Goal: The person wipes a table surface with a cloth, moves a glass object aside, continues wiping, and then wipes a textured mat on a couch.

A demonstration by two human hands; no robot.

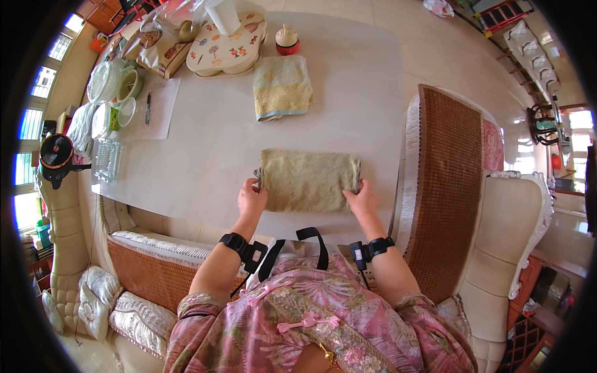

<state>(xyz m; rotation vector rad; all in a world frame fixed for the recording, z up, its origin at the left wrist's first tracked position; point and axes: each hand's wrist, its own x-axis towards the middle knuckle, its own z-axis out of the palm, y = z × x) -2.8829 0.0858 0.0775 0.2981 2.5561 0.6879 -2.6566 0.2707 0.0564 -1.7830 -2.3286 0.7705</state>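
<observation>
A pale yellow-green towel [310, 179], folded to a wide rectangle, lies on the table [210, 158] in front of me. My left hand [252, 196] pinches its lower left edge between thumb and fingers. At the right edge, my right hand [361, 196] grips the cloth the same way, thumb on top. A darker layer shows along both short sides of the towel. Farther back lies a second folded towel [282, 88], yellow and pale grey with a blue border, apart from both hands.
Behind the towels stand a small red-and-cream pot [287, 41] and a candy-patterned box [226, 46]. On the left are a sheet of paper [161, 109] with a pen [148, 108], a green bowl [129, 86], plastic containers [107, 156] and a black fan [57, 151]. A mat-covered sofa [445, 186] flanks the right.
</observation>
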